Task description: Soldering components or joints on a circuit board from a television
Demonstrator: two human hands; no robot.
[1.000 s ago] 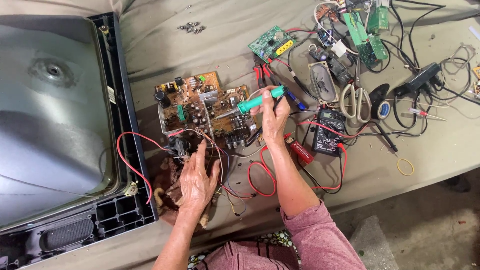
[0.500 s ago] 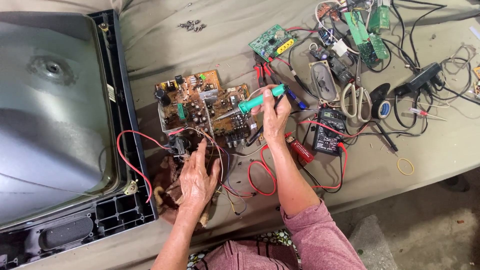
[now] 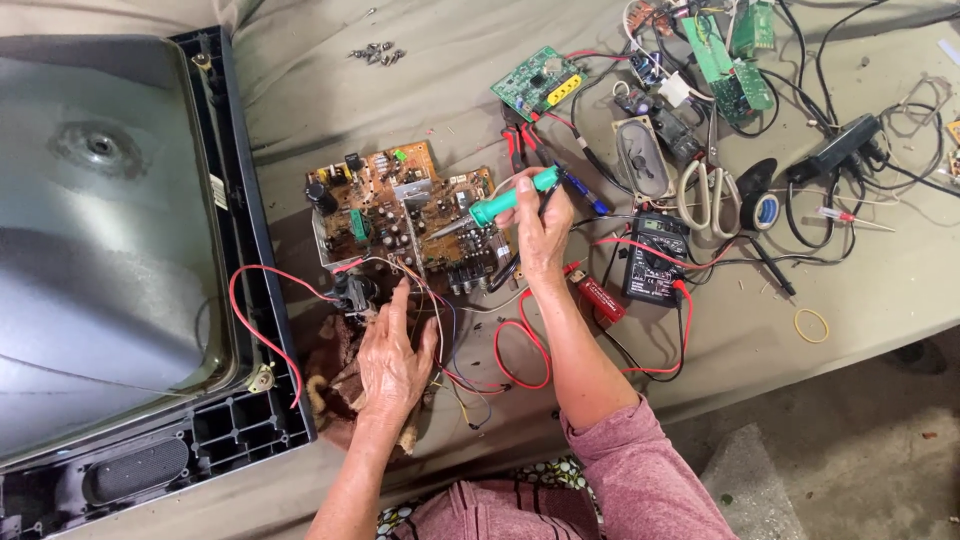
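Observation:
My right hand [image 3: 541,228] grips a green-handled soldering iron [image 3: 505,203], its metal tip pointing left and down onto a brown circuit board [image 3: 400,215] crowded with components. My left hand [image 3: 390,355] lies flat just below the board, fingers spread over a bundle of thin coloured wires [image 3: 440,330] that run off the board's near edge. A black part with a red lead [image 3: 350,290] sits beside my left fingertips.
A picture tube in its black frame [image 3: 120,260] fills the left. To the right lie a black multimeter [image 3: 655,260] with red leads, scissors [image 3: 705,200], tape roll [image 3: 768,212], pliers, a speaker [image 3: 643,158] and green boards [image 3: 538,82]. Several screws [image 3: 375,52] lie at the top.
My left hand has shifted slightly on the wires. The right hand still holds the soldering iron against the board, hardly moved.

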